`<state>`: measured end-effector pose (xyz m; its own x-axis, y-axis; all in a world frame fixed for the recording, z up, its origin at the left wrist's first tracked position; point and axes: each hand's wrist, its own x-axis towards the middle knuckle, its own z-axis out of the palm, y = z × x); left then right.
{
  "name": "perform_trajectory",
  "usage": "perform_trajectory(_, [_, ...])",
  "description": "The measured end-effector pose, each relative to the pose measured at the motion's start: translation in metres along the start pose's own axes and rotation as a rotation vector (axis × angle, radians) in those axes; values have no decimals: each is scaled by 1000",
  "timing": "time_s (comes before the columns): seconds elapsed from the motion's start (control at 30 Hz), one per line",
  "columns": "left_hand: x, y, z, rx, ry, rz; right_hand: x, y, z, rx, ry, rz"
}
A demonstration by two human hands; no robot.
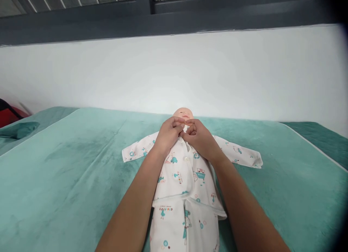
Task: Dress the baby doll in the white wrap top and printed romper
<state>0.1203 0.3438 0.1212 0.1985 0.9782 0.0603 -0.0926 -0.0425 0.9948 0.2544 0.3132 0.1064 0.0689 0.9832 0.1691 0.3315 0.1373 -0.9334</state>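
So both bare hands are up at the neck of a bald, smooth-headed baby doll (182, 112), which lies on its back right under the fingers, head just past them and legs running back between the forearms. The left hand (168, 134) comes in from one side of the collar and the right hand (199, 136) from the other, thumbs and index fingers bent inward so the tips nearly meet over the neckline of a white long-sleeved cloth shirt with little teal and red cartoon prints (176, 176). Honestly can't tell whether either set of fingers is clamped on the collar fabric or just resting on it, since the knuckles cover that spot. A small round pale button (186, 159) sits on the shirt front, a bit closer to the wearer than the fingers, and the sleeves stretch out flat to both sides of them. Matching white printed pants (201, 234) are nearer still. Everything's lying on a teal plush cover (81, 172) that spreads out on both sides of the fingers. Beyond them there's a plain white wall (163, 71) with a dark grey window frame (81, 29) above it, and far off left, a red and black object (7, 116).
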Motion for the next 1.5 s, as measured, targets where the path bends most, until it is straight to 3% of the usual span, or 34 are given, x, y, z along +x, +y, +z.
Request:
perform_trajectory(0.13, [1, -2, 2, 81, 25, 35, -1, -2, -5, 90, -35, 34])
perform_trajectory(0.37, [3, -5, 2, 505, 113, 177, 1, 3, -12, 257, -13, 119])
perform_trajectory(0.57, [-1, -2, 4, 611, 133, 209, 1, 1, -8, 19, 114, 94])
perform_trajectory(0.8, [-1, -4, 5, 807, 146, 313, 4, 1, -4, -43, 186, 75])
perform_trajectory(1.13, [-1, -4, 5, 733, 145, 277, 9, 7, 1, -80, 198, 40])
perform_trajectory(1.3, [-6, -1, 4, 606, 217, 284, 2, 0, 1, -128, 246, 27])
perform_trajectory(1.5, [-26, 2, 2, 444, 169, 263, -32, -29, -11, -326, 40, 74])
